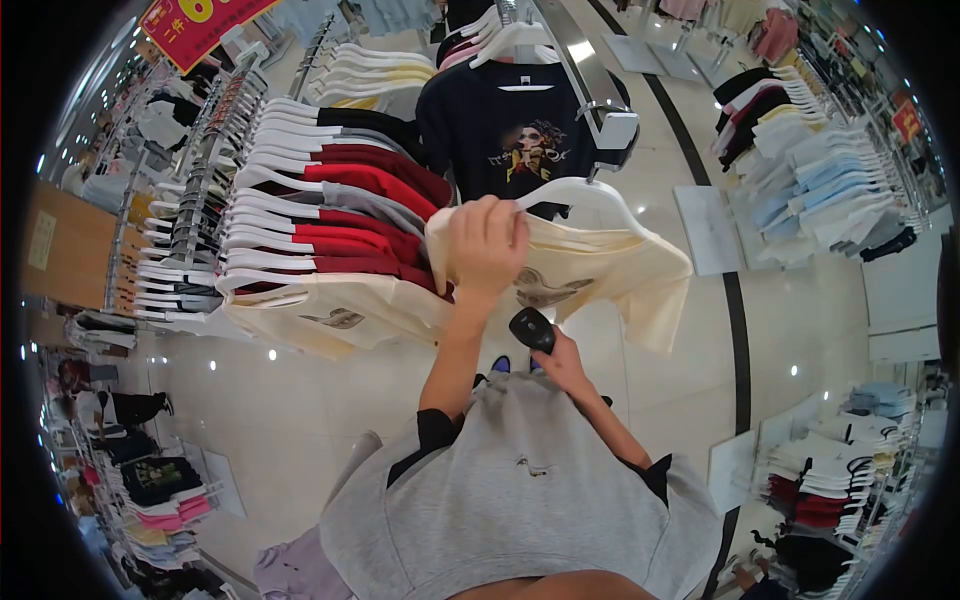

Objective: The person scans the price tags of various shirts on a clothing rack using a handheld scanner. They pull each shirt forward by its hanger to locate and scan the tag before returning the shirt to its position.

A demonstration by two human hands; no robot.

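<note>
My left hand (487,250) is closed on the shoulder of a cream shirt (600,265), beside the white hanger (590,192) that carries it. The hanger hangs from the end of a metal rack arm (575,60). A dark printed design shows on the shirt's front. Below the shirt, my right hand (563,362) grips a black handheld device (532,329), whose rounded head points up and left. Behind the cream shirt hangs a navy shirt (500,110) with a printed figure.
At the left, a rack holds red, grey and black shirts (370,190) on white hangers, with another cream shirt (340,310) in front. Light blue and white clothes (820,190) hang at the right. A red sign (200,25) is at upper left.
</note>
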